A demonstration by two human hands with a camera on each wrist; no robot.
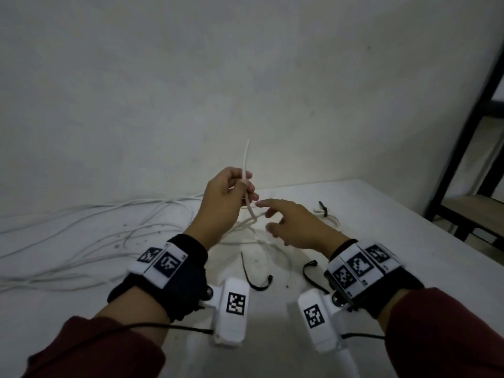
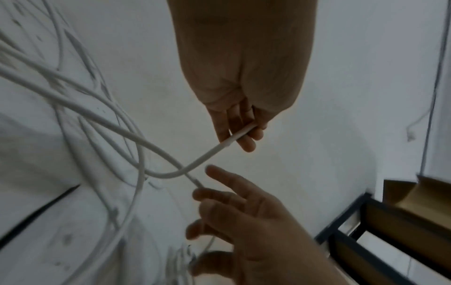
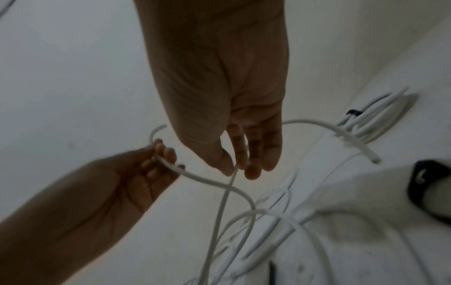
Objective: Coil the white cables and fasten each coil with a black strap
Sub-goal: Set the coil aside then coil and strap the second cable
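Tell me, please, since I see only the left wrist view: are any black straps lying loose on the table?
Observer: Yes. The head view shows one loose black strap and a second loose strap on the table, close to the wrists.
Operator: Thank you. Is any coil already finished?
Observer: One coil lies beyond the right hand, with a fastening strap round it.
Operator: Does any cable stand free above the left hand?
Observer: Yes. An end of the white cable sticks up out of the left hand, which grips it.
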